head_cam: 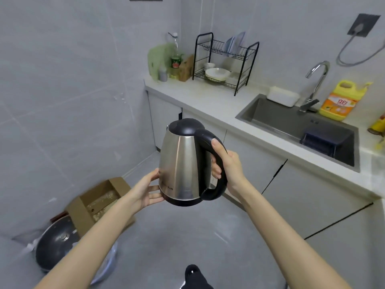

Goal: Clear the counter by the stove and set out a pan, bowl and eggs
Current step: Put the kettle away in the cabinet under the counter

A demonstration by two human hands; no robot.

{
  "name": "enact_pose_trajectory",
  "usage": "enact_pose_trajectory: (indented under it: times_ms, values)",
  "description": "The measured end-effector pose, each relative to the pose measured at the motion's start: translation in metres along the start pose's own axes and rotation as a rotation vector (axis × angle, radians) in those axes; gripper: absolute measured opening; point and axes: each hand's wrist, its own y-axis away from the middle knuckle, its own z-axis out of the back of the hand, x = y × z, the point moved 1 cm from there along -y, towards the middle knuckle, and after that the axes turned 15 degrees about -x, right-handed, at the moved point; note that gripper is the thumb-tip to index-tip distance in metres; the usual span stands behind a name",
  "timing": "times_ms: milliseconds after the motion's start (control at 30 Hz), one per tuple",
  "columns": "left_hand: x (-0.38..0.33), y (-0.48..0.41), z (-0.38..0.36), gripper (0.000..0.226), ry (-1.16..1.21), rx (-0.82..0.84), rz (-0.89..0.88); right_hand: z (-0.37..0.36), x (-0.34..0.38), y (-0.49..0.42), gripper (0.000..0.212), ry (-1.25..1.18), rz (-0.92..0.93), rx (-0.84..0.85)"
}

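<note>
Stainless electric kettle [181, 163] is up in the air, dead centre, above the floor. Right hand [229, 163] is wrapped round its black handle, and left hand [143, 190] props the base with flat fingers. Lidded pan [56, 245] sits on the floor at 7 o'clock, right beside a cardboard box [93, 201]. Bowl [216, 74] is in the dish rack [214, 47] at 1 o'clock, on the counter [208, 99].

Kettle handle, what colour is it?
The kettle handle is black, clearest in the head view, gripped by the right hand.
</note>
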Motion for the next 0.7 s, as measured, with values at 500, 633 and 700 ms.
enact_pose_trajectory:
  times_ms: [500,633,700]
  values:
    - [-0.167,-0.19,-0.064,0.036,0.136,-0.095,0.061,-0.085,0.014,-0.268,0.059,0.025,-0.139,0.158]
    - [-0.217,-0.258,-0.074,0.034,0.115,-0.071,0.055,-0.118,0.008,-0.334,0.058,0.035,-0.127,0.065]
    - [-0.247,-0.291,-0.081,0.032,0.101,-0.055,0.052,-0.135,0.007,-0.368,0.058,0.029,-0.119,0.014]
